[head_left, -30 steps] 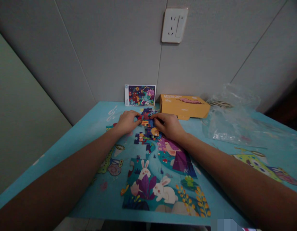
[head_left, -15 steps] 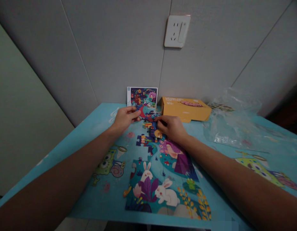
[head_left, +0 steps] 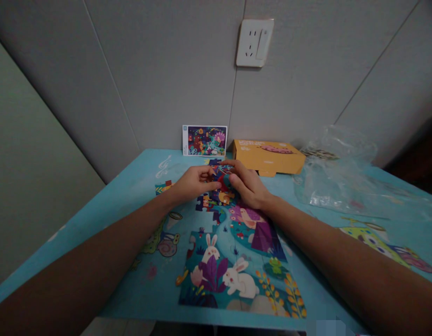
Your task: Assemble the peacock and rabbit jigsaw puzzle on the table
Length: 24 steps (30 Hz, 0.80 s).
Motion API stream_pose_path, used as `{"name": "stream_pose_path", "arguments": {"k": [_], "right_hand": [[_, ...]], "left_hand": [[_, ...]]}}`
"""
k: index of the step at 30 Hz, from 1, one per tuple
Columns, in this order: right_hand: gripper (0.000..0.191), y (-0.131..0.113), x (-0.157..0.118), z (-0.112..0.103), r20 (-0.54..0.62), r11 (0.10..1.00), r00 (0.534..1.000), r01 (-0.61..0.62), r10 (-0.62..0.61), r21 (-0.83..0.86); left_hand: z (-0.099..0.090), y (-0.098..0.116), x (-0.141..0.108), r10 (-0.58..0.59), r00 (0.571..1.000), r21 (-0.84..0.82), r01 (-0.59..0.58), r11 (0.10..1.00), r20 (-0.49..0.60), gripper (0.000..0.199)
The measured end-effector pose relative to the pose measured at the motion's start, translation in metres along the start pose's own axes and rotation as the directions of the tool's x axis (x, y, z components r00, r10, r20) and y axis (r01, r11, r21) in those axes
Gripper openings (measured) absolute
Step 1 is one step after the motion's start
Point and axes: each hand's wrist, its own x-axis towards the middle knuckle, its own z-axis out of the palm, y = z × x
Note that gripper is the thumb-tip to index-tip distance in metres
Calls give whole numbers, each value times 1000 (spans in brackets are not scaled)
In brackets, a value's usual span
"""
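A partly joined jigsaw puzzle (head_left: 237,252) with white rabbits, a frog and a purple tent lies on the blue table cover. At its far end my left hand (head_left: 195,182) pinches a red and teal puzzle piece (head_left: 224,182) from the left. On the piece's right side is my right hand (head_left: 246,184), its thumb and fingers closed on the same piece. Loose dark pieces lie beneath and behind the hands, partly hidden. Another piece (head_left: 163,187) rests left of the puzzle, beside my left wrist.
A picture card (head_left: 206,141) leans against the wall. Right of it lies a yellow box (head_left: 270,157), then a crumpled clear plastic bag (head_left: 336,186) with flat pieces by it. A white socket (head_left: 255,43) is on the wall. The blue cover (head_left: 124,186) has cartoon prints.
Both hands have come nearer the wearer and closer together, with the red and teal piece now between them. The card shows fully, and a piece by my left wrist has come into view.
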Motion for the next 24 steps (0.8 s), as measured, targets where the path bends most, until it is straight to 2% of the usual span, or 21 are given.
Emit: {"name": "stream_pose_path", "arguments": {"k": [3,6,8,10,11,13,16,18,19,21,23,24], "right_hand": [[46,2,-1,2,38,1000,999,14,-14,5],[48,1,0,5,-50,999,998,28,-30,-42],[49,0,0,7,-118,998,993,14,-22,-65],[50,-1,1,7,-137,994,991,-14,-1,-106],[50,-1,2,8,-118,990,993,-29,12,-139],[47,2,3,9,-28,979,999,-31,26,-200],[44,8,4,11,120,978,993,33,-9,-206],[44,9,4,12,139,982,989,67,-42,-178],[43,9,5,11,112,983,993,61,-42,-174],[39,8,5,10,11,983,1000,11,-9,-185],[36,8,6,8,-104,976,994,-65,44,-207],[35,9,6,8,-143,970,987,-100,70,-221]], "left_hand": [[1,-1,-1,22,1000,-19,-22,1000,-5,32],[2,2,-4,106,992,26,-104,994,-75,45],[1,5,-6,232,957,194,-197,961,-174,43],[-2,6,-7,342,912,399,-233,887,-228,35],[-4,6,-7,364,905,476,-227,850,-218,33],[-6,3,-6,335,932,558,-204,804,-142,31],[-5,-2,-4,264,965,588,-210,781,-7,29],[-3,-2,-3,261,965,591,-217,777,11,28],[-3,-3,-2,273,962,595,-205,777,-25,28],[-8,-4,-1,298,934,608,-123,784,-196,31],[-20,-8,1,289,863,607,26,794,-415,36],[-28,-12,2,255,836,599,106,794,-486,37]]}}
